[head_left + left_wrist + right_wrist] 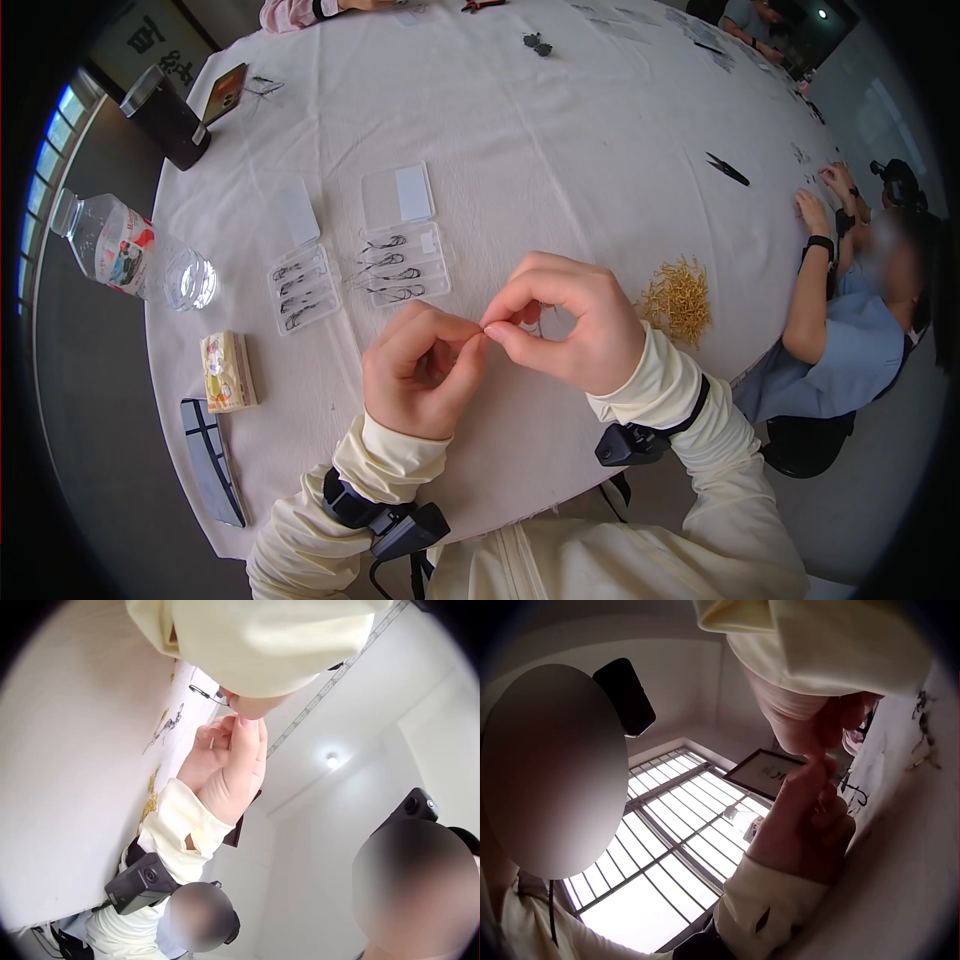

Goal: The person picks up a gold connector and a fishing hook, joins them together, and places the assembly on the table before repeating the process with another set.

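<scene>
In the head view my left hand (pixel 415 375) and right hand (pixel 580 325) meet over the table, thumbs and forefingers pinched together at the tips. Between them they hold a thin dark hooked wire-like piece (pixel 199 691), whose curved end sticks out past the fingertips in the left wrist view; the fingers hide the rest. Just beyond my left hand lies an open clear plastic case (pixel 440 262) with rows of dark looped strands. A second such case (pixel 328 285) sits to its left. Right of my right hand is a heap of small gold-coloured pieces (pixel 678 300).
A plastic bottle (pixel 125 245), a tissue pack (pixel 228 372) and a grey folded pouch (pixel 213 465) line the left side. Farther back stand a dark tumbler (pixel 170 120) and a phone (pixel 225 92). Black snips (pixel 728 169) lie at right, near another person's arms (pixel 815 270).
</scene>
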The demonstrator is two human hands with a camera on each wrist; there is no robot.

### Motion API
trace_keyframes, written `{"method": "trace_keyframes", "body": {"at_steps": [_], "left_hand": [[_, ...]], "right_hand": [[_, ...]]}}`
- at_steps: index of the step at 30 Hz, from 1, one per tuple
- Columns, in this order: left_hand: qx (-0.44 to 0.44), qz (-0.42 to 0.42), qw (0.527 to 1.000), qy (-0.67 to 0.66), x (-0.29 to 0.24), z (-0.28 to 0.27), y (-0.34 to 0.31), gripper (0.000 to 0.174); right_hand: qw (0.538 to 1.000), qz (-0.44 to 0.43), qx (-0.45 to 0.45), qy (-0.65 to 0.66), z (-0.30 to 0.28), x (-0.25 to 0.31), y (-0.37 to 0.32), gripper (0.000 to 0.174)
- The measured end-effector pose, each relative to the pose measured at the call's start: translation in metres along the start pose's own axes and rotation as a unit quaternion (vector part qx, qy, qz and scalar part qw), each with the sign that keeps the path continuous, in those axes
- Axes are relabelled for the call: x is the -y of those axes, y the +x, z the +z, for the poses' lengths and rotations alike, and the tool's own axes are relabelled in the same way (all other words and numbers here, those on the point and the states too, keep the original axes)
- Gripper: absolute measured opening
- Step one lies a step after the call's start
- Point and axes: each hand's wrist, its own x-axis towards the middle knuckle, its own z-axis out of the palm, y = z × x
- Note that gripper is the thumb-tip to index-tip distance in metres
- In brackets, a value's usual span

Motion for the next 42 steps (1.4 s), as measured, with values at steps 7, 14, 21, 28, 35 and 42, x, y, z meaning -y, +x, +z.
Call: {"method": "trace_keyframes", "body": {"at_steps": [7,14,21,28,35,42], "left_hand": [[0.011,0.020,0.999,0.038,-0.0008,0.0006,0.0004,0.005],[0.006,-0.029,0.997,-0.074,-0.0001,0.0010,-0.0006,0.003],[0.006,-0.025,0.995,-0.091,-0.0002,0.0004,-0.0002,0.003],[0.004,-0.013,0.998,-0.058,-0.0003,0.0000,0.0001,0.005],[-0.001,-0.023,0.997,-0.070,-0.0008,0.0015,-0.0005,0.005],[-0.009,-0.031,0.995,-0.098,-0.0009,0.0025,-0.0006,0.004]], "right_hand": [[0.999,0.001,0.023,-0.030,-0.0006,0.0008,0.0007,0.009],[1.000,0.005,0.009,-0.013,0.0030,-0.0014,-0.0010,0.008],[1.000,0.006,0.000,-0.016,0.0025,-0.0014,-0.0008,0.006],[1.000,0.007,0.002,-0.004,0.0031,-0.0015,-0.0004,0.007],[1.000,0.014,0.003,-0.006,0.0068,-0.0020,-0.0010,0.008],[1.000,0.009,-0.004,-0.006,0.0077,-0.0023,-0.0003,0.008]]}}
